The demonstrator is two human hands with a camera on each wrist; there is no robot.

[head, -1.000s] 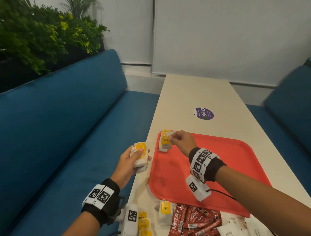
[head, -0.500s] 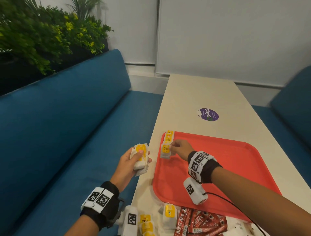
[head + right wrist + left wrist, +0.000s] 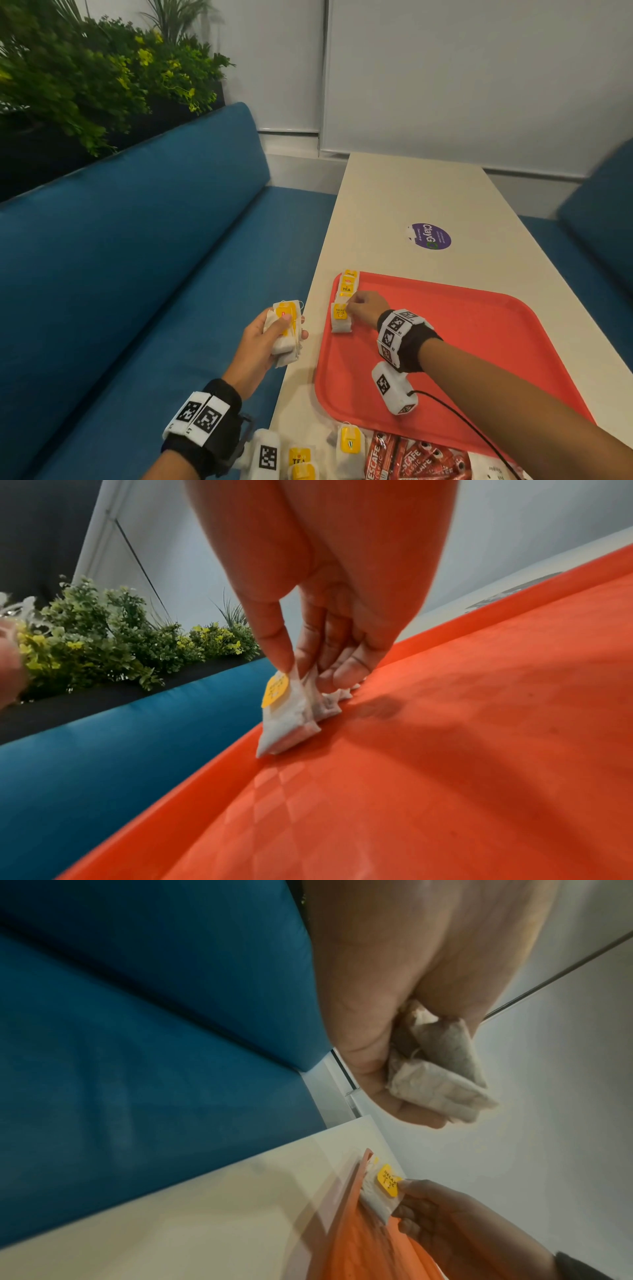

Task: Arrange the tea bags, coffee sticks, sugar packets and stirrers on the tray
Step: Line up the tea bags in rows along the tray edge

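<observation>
A tea bag (image 3: 291, 718) is pinched at its top edge by the right hand (image 3: 364, 308), thumb on the tag face, fingers (image 3: 342, 669) curled behind. Its lower end is already touching the tray (image 3: 462, 342), just inside the left rim, directly below the fingertips. More placed bags (image 3: 347, 284) are lined up just beyond the fingertips along the same rim.

A stack of tea bags (image 3: 286, 329) is clenched in the left hand (image 3: 263, 342), thumb pressed across the top tag, held off the table edge beside the tray.

Handling judgement: the bag is very light, soft and limp, so it is likely to sag and flop once released (thin paper, probably tears if tugged). It is best taken at the top seam or the stiffer yellow tag (image 3: 275, 691), not the pouch belly. Strings could snag on neighbouring bags.

Loose tea bags (image 3: 349, 445), coffee sticks (image 3: 418, 460) and what look like sugar packets (image 3: 493, 471) are left on the table behind the wrists. Stirrers are not seen.
</observation>
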